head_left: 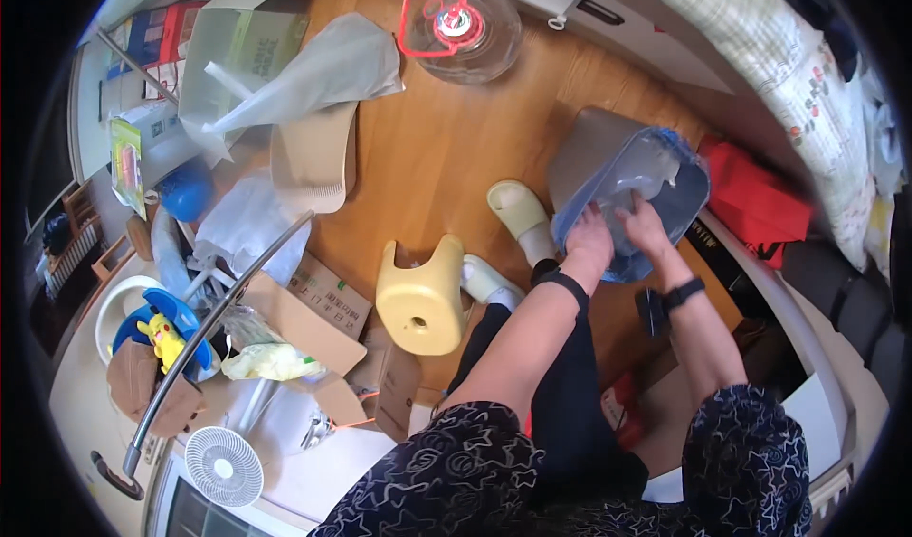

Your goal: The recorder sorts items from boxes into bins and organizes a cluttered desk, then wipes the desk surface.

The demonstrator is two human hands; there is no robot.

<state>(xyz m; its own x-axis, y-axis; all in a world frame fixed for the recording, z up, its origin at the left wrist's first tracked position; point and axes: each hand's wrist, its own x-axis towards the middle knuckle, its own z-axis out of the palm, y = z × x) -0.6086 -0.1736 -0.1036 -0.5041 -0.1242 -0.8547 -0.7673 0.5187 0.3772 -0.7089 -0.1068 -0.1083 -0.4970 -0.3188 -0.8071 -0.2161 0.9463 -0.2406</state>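
Note:
A grey waste bin (591,148), lined with a blue bin liner (683,181), leans on the floor with its mouth toward me. My left hand (591,237) reaches over the near rim, its fingers closed on the liner's plastic. Just inside the mouth, my right hand (643,226) pinches the plastic between thumb and fingers; some fingertips are hidden. Pale see-through plastic (652,169) lies beyond both hands within the bin. Whether it belongs to the liner, I cannot tell.
A yellow stool (418,300) stands left of my slippered feet. Farther off is a large clear bottle (494,38) with a red handle. Cardboard boxes (328,300), a beige dustpan (313,162) and a white fan (224,467) crowd the left. A red bag (755,195) lies right of the bin.

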